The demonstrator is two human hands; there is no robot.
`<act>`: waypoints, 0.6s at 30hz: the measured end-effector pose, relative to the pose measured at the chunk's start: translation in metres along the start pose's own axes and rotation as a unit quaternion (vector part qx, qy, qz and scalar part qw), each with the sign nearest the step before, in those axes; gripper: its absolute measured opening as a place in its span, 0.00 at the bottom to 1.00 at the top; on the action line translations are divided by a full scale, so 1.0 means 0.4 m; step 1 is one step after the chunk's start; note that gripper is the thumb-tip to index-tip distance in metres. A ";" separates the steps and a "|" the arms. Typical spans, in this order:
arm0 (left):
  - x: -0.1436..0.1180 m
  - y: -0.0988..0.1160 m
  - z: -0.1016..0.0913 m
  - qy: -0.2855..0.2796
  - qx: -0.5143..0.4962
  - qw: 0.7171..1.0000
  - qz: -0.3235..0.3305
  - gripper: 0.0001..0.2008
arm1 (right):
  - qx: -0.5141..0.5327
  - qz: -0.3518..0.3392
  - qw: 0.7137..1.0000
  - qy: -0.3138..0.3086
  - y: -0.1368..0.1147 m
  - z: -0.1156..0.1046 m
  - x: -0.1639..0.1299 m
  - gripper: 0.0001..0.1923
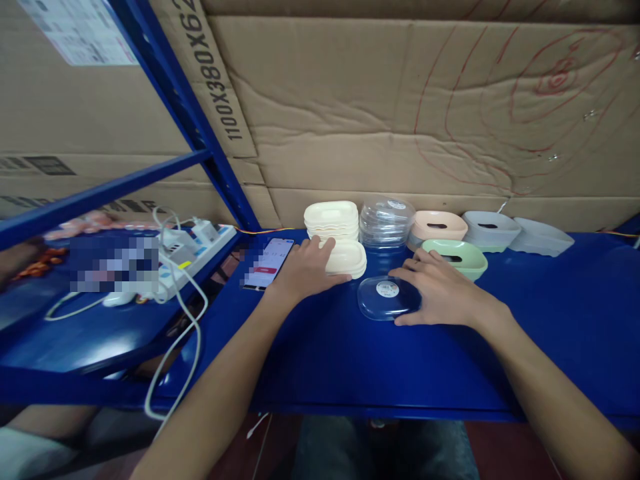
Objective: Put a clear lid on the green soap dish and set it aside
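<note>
Fingers of the right hand (436,291) lie flat and spread over the right end of a clear lid (386,298), pressing rather than gripping. Lid sits flat on the blue worktop (550,320), mid-width, nearer the back edge than the front; long axis runs left–right, round sticker up. Left hand (303,269) rests loosely curled, fingertips on a cream tray (346,259) just behind-left of the lid. Behind: cream tray stack (331,219), clear lid stack (387,221); pink (439,225), green (456,257) and white (490,229) dishes to the right. Phone (269,262) left of the hand.
</note>
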State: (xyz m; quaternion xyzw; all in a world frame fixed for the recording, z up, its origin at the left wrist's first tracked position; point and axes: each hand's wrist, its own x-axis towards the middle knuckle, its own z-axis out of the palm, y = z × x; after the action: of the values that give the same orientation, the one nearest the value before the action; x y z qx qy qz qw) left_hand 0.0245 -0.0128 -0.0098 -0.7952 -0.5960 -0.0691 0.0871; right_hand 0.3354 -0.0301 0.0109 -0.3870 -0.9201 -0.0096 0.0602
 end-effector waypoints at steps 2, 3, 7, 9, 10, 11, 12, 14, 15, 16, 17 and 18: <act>-0.001 0.000 -0.003 -0.004 0.002 1.000 0.000 0.40 | 0.001 0.004 1.000 -0.005 -0.004 0.002 0.001 0.40; -0.001 0.000 -0.004 -0.005 0.004 1.000 0.000 0.40 | 0.001 0.006 1.000 -0.005 -0.005 0.003 0.001 0.41; -0.002 0.003 -0.004 -0.005 0.008 1.000 -0.002 0.40 | -0.003 0.011 1.000 -0.005 -0.008 0.005 0.001 0.42; -0.002 0.005 -0.003 -0.003 0.008 1.000 -0.004 0.40 | -0.006 0.013 1.000 -0.009 -0.008 0.006 0.000 0.42; -0.002 0.006 -0.003 -0.002 0.008 1.000 -0.005 0.40 | -0.007 0.014 1.000 -0.010 -0.007 0.007 0.001 0.42; -0.002 0.006 -0.002 -0.002 0.007 1.000 -0.006 0.40 | -0.006 0.015 1.000 -0.009 -0.006 0.007 0.001 0.43; -0.002 0.007 -0.001 -0.002 0.006 1.000 -0.006 0.40 | -0.003 0.017 1.000 -0.005 -0.005 0.005 0.002 0.44; -0.001 0.006 0.001 -0.002 0.006 1.000 -0.007 0.40 | 0.025 0.019 0.999 0.021 -0.009 -0.007 0.000 0.44; -0.001 0.005 0.002 0.000 0.007 1.000 -0.006 0.40 | 0.059 0.015 0.997 0.040 -0.017 -0.017 -0.005 0.42; -0.001 0.005 0.004 0.002 0.009 1.000 -0.006 0.40 | 0.109 0.003 0.992 0.063 -0.030 -0.032 -0.012 0.37; -0.001 0.004 0.005 0.003 0.010 1.000 -0.004 0.40 | 0.178 -0.014 0.980 0.087 -0.050 -0.050 -0.024 0.31; -0.001 0.003 0.007 0.005 0.011 1.000 -0.003 0.40 | 0.258 -0.037 0.959 0.109 -0.077 -0.071 -0.041 0.24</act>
State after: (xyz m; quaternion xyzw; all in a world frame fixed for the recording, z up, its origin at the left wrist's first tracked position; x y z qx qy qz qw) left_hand 0.0255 -0.0129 -0.0125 -0.7921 -0.5987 -0.0672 0.0986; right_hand 0.3277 -0.0650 0.0381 -0.3209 -0.8928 0.1834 0.2573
